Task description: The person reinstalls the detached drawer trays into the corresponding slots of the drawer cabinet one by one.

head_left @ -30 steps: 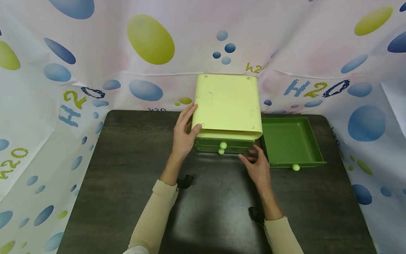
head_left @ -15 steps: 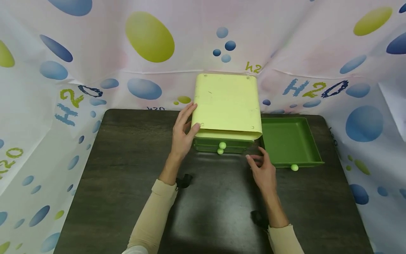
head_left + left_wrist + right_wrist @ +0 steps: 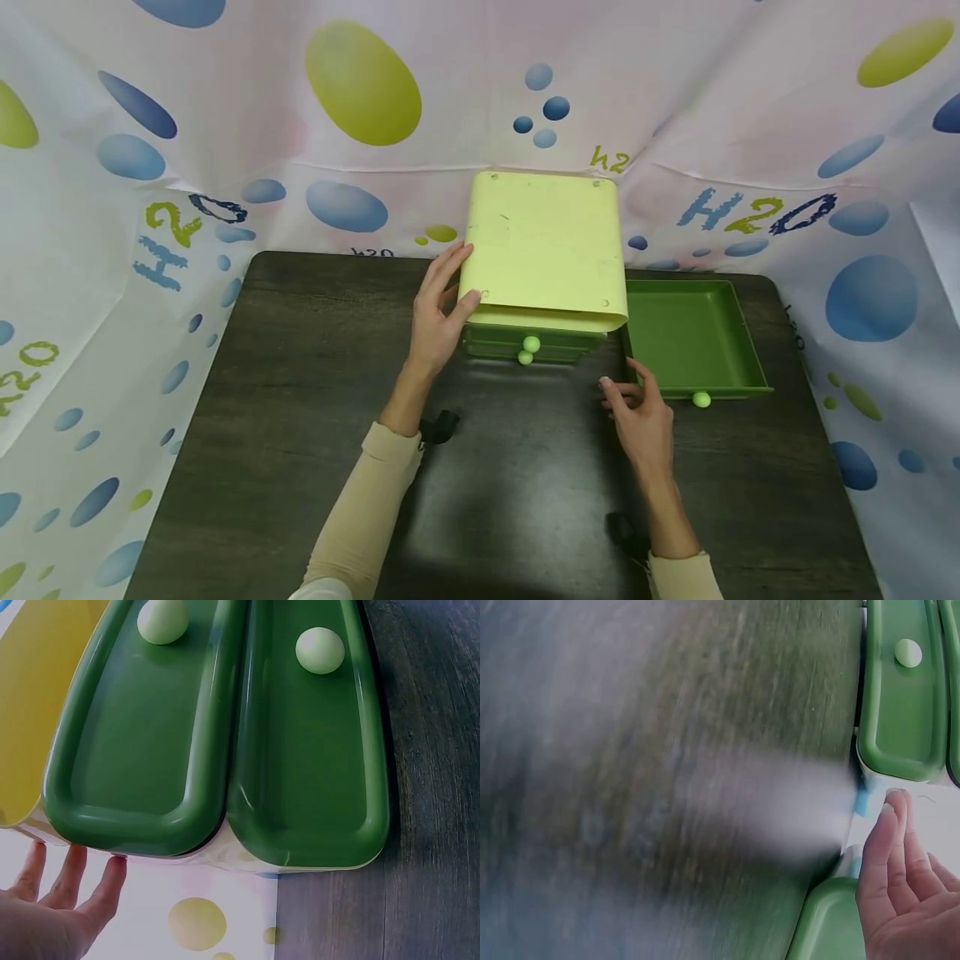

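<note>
A pale yellow drawer cabinet (image 3: 543,242) stands at the back of the table, its top slot open and hollow. Below that slot, two green drawers (image 3: 491,340) sit pushed in, each with a round light-green knob (image 3: 532,343). My left hand (image 3: 433,325) rests against the cabinet's left side, thumb at the top front corner; in the left wrist view its fingertips (image 3: 115,864) meet the cabinet wall. To the right lies a third green drawer (image 3: 686,333), taken out, with nothing in it. My right hand (image 3: 645,421) hovers by that drawer's front left corner, fingers loosely bent, holding nothing.
The dark wooden table (image 3: 300,400) extends in front and to both sides. A white curtain (image 3: 465,83) printed with coloured ovals hangs close behind the cabinet and along the sides. A black wrist strap piece (image 3: 440,427) sticks out beside the left wrist.
My right hand has drawn away from the lower drawers, moving right and toward me, to near the loose drawer. The left hand keeps its place on the cabinet's side. The drawers stay put.
</note>
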`<state>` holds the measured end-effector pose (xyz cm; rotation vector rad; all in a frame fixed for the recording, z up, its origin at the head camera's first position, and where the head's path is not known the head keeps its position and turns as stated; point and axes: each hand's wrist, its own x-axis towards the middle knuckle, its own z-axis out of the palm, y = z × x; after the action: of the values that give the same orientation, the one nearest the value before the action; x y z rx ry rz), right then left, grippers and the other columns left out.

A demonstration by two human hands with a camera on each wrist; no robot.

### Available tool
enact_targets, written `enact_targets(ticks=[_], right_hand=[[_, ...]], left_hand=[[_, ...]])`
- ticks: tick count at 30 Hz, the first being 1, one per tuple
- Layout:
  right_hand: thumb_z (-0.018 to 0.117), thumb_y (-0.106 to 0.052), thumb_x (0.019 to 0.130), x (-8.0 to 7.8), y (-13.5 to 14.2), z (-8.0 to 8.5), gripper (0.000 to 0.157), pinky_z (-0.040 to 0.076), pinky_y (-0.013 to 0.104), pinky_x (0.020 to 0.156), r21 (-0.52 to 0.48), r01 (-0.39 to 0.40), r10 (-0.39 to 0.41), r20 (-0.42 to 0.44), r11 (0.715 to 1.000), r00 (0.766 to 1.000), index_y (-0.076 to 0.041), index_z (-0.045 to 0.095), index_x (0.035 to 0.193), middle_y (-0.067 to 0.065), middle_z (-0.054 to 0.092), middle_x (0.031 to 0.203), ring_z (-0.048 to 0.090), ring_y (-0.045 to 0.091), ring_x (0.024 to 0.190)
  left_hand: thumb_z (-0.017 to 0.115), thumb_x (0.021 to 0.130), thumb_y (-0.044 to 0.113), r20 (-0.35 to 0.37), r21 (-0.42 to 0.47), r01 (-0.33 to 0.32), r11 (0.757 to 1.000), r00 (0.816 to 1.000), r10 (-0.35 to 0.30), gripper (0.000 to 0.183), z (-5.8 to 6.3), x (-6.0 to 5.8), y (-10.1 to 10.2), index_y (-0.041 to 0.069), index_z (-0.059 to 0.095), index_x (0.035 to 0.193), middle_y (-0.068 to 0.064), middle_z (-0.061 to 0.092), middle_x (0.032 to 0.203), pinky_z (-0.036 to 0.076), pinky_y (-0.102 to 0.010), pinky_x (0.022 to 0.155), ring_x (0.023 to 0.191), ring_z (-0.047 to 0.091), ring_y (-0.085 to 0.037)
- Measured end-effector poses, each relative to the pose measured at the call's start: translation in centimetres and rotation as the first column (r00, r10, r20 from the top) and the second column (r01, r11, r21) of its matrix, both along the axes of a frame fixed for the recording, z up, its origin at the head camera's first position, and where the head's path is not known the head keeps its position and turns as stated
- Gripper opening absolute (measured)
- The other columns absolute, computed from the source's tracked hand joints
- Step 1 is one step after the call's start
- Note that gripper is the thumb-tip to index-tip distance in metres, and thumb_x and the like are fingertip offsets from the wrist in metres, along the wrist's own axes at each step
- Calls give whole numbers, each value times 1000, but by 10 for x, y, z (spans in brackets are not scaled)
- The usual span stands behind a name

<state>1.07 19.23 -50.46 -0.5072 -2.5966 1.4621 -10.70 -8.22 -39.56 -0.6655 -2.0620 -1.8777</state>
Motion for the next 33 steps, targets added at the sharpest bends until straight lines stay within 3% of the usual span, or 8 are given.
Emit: enact_targets(ticks=[9, 16, 27, 33], right_hand=[[59, -52, 81, 9, 14, 3, 60, 50, 27, 54, -22, 30, -29, 34, 999, 999, -30, 42, 134, 3, 68, 80, 65, 21, 62], [62, -51, 79, 12, 24, 2, 63, 48, 25, 53, 48, 75, -76, 14, 996, 997, -29, 42, 135, 3, 67, 77, 65, 21, 60], [63, -50, 79, 10, 31, 0, 64, 47, 24, 51, 90, 104, -105, 5, 991, 994, -28, 42, 135, 1, 67, 79, 65, 21, 60], [62, -51, 79, 10, 37, -1, 64, 46, 24, 49, 117, 113, -116, 12, 987, 993, -28, 41, 135, 3, 67, 82, 65, 22, 63]], left_hand=[[56, 91, 16, 9, 0, -9, 1000, 1000, 9, 49, -1, 0, 0, -3, 41, 134, -22, 32, 139, 43, -49, 87, 126, 37, -26], [56, 91, 18, 13, 4, -4, 1000, 1000, 4, 50, 0, 1, 1, -3, 41, 134, -20, 33, 139, 43, -45, 88, 126, 37, -24], [55, 92, 13, 24, -10, 22, 1000, 999, -22, 49, 2, 0, -4, -3, 40, 135, -24, 29, 140, 41, -49, 89, 128, 33, -25], [56, 92, 19, 47, -3, 16, 1000, 999, -16, 51, 2, 0, -4, -3, 40, 135, -22, 29, 140, 41, -44, 92, 129, 33, -23]])
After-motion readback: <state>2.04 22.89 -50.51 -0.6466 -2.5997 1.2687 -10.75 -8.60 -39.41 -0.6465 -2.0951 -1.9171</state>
